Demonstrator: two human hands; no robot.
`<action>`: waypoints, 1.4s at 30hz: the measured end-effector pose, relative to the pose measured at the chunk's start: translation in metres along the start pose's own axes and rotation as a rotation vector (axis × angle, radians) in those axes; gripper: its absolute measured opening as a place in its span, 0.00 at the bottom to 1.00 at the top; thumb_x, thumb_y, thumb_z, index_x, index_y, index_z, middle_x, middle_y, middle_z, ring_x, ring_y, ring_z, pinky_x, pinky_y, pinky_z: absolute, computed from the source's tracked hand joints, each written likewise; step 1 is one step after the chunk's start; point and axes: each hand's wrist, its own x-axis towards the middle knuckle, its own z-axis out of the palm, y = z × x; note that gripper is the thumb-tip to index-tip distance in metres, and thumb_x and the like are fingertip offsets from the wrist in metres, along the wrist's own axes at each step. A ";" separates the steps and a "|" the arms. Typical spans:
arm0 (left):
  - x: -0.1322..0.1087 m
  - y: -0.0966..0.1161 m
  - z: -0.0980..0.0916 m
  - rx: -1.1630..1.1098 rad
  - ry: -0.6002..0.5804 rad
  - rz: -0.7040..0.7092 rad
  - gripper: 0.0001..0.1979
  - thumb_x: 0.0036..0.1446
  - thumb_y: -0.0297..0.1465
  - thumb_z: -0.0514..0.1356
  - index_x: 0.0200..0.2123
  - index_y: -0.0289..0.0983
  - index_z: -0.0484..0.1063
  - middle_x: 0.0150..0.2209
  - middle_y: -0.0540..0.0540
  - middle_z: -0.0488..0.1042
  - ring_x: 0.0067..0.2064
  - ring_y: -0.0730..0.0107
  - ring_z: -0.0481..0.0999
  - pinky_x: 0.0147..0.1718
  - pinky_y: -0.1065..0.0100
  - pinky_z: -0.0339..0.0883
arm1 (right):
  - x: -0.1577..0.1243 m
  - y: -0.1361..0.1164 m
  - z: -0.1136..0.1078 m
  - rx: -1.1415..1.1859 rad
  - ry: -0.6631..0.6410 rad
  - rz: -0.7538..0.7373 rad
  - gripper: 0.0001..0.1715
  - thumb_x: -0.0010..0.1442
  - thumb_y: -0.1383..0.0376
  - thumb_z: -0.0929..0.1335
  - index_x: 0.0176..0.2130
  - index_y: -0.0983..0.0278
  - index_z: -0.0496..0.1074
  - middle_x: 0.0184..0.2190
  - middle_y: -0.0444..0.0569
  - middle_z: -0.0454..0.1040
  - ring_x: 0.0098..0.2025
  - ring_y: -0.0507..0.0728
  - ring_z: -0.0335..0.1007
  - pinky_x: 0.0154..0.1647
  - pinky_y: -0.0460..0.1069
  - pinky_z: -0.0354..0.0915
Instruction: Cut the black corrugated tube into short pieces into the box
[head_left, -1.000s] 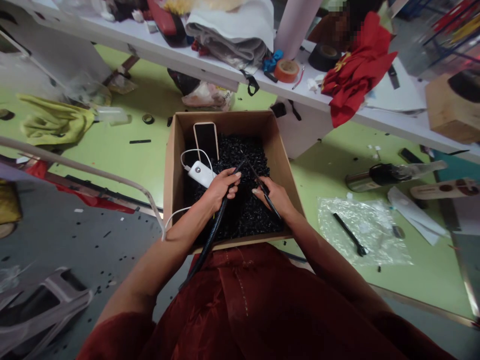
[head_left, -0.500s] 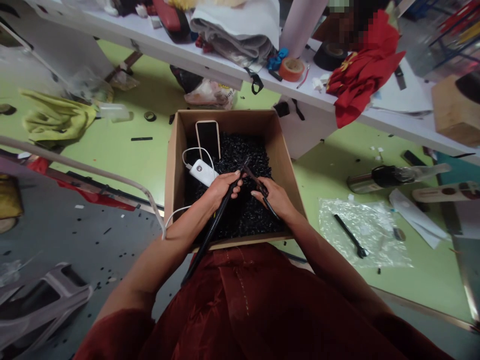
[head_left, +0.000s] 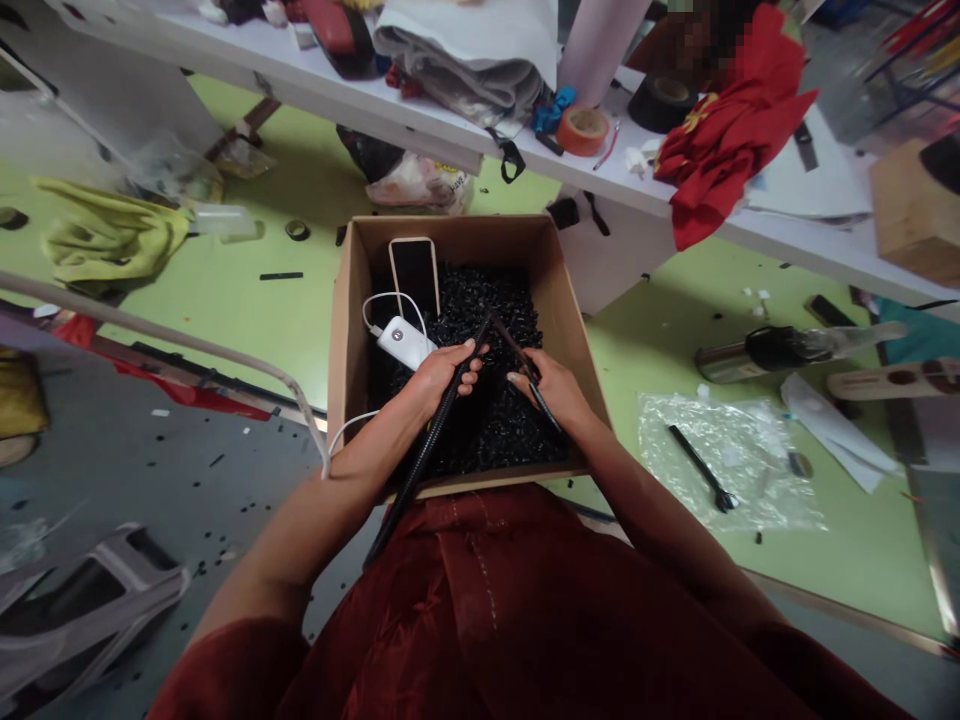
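Observation:
Over a cardboard box [head_left: 577, 345], my left hand [head_left: 450, 372] is closed around a long black ribbed strip [head_left: 420, 465], which runs down past the box's near edge towards my lap. My right hand [head_left: 553, 388] grips dark scissors [head_left: 516, 348], their blades pointing up and left to the strip's upper end. Whether blades and strip touch, I cannot tell. Small black pieces [head_left: 480, 445] fill much of the box. A phone [head_left: 415, 275] leans in its far left corner, and a white power bank [head_left: 405, 342] with a cable lies beside my left hand.
A white shelf [head_left: 420, 135] crosses the far side, bearing orange tape [head_left: 583, 130] and red cloth [head_left: 727, 140]. On the green table to the right are a clear plastic bag [head_left: 750, 440], a black tool [head_left: 701, 468] and a flask [head_left: 742, 355]. A yellow-green cloth [head_left: 112, 235] lies left.
The scissors and my right hand have moved slightly down and right. Less of the strip shows beyond my left hand. My left hand stays nearly in place.

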 end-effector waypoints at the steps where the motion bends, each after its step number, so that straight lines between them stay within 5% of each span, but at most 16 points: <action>1: 0.000 0.000 0.000 0.000 0.011 -0.005 0.10 0.62 0.31 0.53 0.37 0.29 0.70 0.21 0.52 0.62 0.16 0.84 0.58 0.11 0.80 0.48 | 0.000 0.001 -0.001 0.004 0.024 0.045 0.24 0.58 0.55 0.64 0.51 0.64 0.67 0.42 0.54 0.75 0.42 0.62 0.72 0.44 0.56 0.66; 4: 0.002 -0.002 -0.001 0.003 0.001 0.000 0.09 0.62 0.30 0.53 0.37 0.30 0.70 0.22 0.52 0.62 0.16 0.83 0.59 0.11 0.80 0.48 | -0.001 0.002 -0.003 0.025 0.055 0.049 0.25 0.59 0.55 0.64 0.53 0.63 0.66 0.42 0.52 0.75 0.42 0.61 0.72 0.45 0.55 0.66; 8: 0.003 -0.003 -0.001 -0.005 -0.012 0.012 0.08 0.61 0.29 0.53 0.32 0.32 0.68 0.21 0.52 0.61 0.16 0.84 0.58 0.11 0.81 0.47 | -0.001 -0.001 0.002 -0.042 -0.060 -0.094 0.25 0.59 0.55 0.65 0.53 0.63 0.66 0.46 0.53 0.73 0.44 0.60 0.70 0.46 0.54 0.65; 15: -0.001 -0.001 0.002 0.006 0.004 0.027 0.06 0.60 0.29 0.56 0.36 0.31 0.69 0.21 0.53 0.62 0.16 0.84 0.58 0.11 0.81 0.48 | 0.000 0.002 -0.002 -0.059 0.043 0.048 0.23 0.60 0.56 0.64 0.52 0.63 0.66 0.44 0.53 0.75 0.43 0.61 0.71 0.45 0.55 0.65; 21: 0.002 -0.003 0.002 0.006 0.054 0.049 0.05 0.59 0.28 0.56 0.31 0.33 0.65 0.20 0.53 0.62 0.16 0.84 0.57 0.12 0.81 0.47 | 0.000 -0.001 0.001 -0.225 -0.034 -0.004 0.25 0.60 0.53 0.65 0.53 0.63 0.67 0.46 0.56 0.73 0.46 0.63 0.70 0.44 0.55 0.64; 32: 0.003 -0.004 -0.001 0.042 0.091 0.119 0.04 0.59 0.28 0.55 0.35 0.33 0.67 0.21 0.54 0.62 0.16 0.83 0.58 0.13 0.80 0.48 | -0.003 0.004 -0.004 -0.206 -0.031 0.122 0.21 0.60 0.52 0.64 0.49 0.59 0.70 0.35 0.51 0.78 0.38 0.63 0.75 0.36 0.52 0.65; 38: 0.001 0.000 0.001 0.016 0.121 0.119 0.11 0.61 0.35 0.53 0.35 0.32 0.68 0.20 0.53 0.61 0.16 0.82 0.58 0.12 0.79 0.49 | -0.003 0.000 -0.004 -0.081 -0.045 0.076 0.23 0.60 0.52 0.64 0.52 0.60 0.67 0.40 0.52 0.77 0.41 0.63 0.74 0.39 0.53 0.66; 42: 0.001 0.000 0.002 0.031 0.155 0.096 0.10 0.62 0.31 0.49 0.31 0.33 0.65 0.20 0.52 0.62 0.16 0.82 0.58 0.12 0.78 0.49 | -0.004 -0.003 -0.003 -0.134 -0.101 -0.015 0.25 0.59 0.53 0.66 0.53 0.61 0.66 0.44 0.53 0.75 0.44 0.61 0.71 0.42 0.53 0.65</action>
